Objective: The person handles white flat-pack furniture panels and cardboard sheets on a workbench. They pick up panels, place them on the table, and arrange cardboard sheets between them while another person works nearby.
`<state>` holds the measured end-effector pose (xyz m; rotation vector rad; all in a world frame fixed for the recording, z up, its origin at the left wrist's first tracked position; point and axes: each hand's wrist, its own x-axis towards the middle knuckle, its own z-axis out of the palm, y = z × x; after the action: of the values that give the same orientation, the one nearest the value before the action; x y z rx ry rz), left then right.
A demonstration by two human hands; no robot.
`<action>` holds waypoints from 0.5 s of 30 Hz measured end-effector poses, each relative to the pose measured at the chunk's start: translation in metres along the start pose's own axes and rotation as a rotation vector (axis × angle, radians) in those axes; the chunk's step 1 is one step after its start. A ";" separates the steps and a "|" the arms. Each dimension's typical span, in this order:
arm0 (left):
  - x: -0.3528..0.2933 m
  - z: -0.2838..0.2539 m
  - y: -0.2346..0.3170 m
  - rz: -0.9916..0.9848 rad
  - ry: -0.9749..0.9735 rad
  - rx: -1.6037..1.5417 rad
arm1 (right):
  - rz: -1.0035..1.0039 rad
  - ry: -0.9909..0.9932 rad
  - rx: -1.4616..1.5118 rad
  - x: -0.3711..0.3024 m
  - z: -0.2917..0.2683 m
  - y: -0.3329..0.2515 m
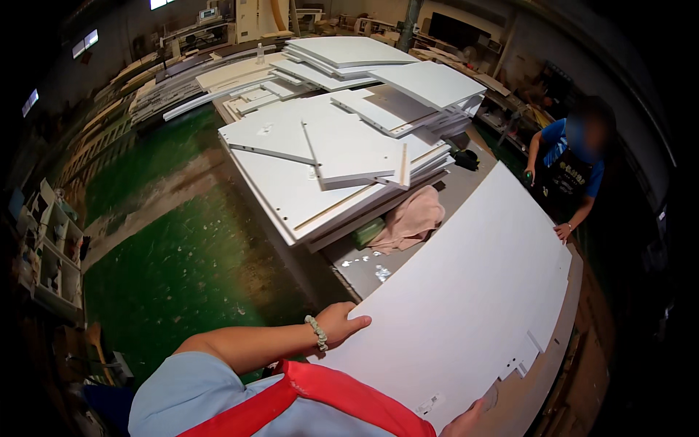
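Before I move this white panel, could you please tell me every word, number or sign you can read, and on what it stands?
Dark apron: pale lettering, not copied here.
Small label on the held white panel: too small to read.
Small marks on a stacked panel: too small to read.

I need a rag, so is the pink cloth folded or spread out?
Neither: the pink cloth is bunched up; its creases are loose and uneven.
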<state>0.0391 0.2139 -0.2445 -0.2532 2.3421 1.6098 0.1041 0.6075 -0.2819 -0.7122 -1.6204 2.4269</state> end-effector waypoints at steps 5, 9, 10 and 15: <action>-0.055 -0.095 -0.050 0.055 0.173 0.123 | -0.217 0.118 -0.049 -0.042 0.075 0.036; -0.086 -0.133 -0.085 0.107 0.313 -0.192 | -0.270 -0.039 -0.125 -0.062 0.131 0.025; -0.094 -0.138 -0.093 0.114 0.340 -0.269 | -0.280 -0.018 -0.124 -0.066 0.145 0.024; -0.132 -0.151 -0.133 0.051 0.486 -0.404 | -0.263 -0.112 -0.135 -0.078 0.207 0.017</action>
<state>0.1831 0.0226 -0.2676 -0.7502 2.3248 2.2477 0.0807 0.3995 -0.2098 -0.3578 -1.8051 2.2228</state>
